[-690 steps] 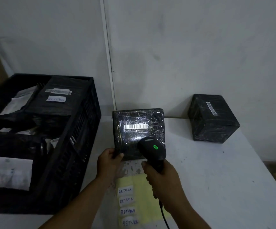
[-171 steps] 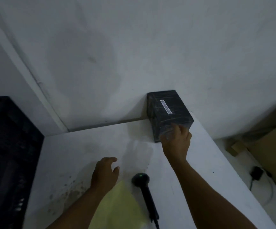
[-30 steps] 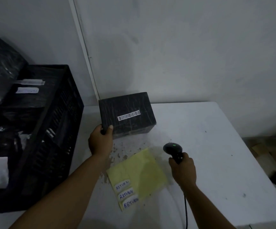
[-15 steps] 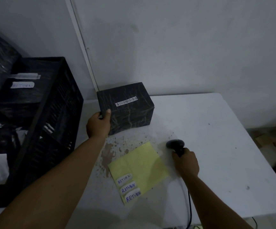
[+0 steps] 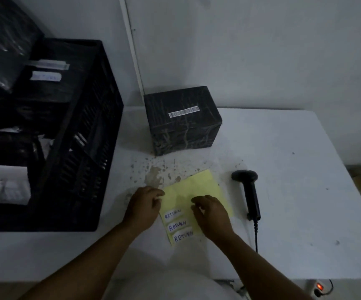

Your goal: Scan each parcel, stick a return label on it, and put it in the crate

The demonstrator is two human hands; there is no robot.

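Note:
A black wrapped parcel with a white barcode strip on top stands on the white table, apart from both hands. Nearer me lies a yellow backing sheet with three white RETURN labels. My left hand rests its fingertips on the sheet's left edge. My right hand is over the sheet's middle, fingers loosely bent, holding nothing I can see. The black barcode scanner lies on the table right of the sheet, let go.
A black slatted crate stands at the left, holding several black parcels, one with a barcode and a RETURN label. The scanner's cable runs off the front edge. A power strip with a red light lies below.
My left hand let go of the parcel and my right hand let go of the scanner. Both hands came to the yellow label sheet. The parcel now stands alone on the table.

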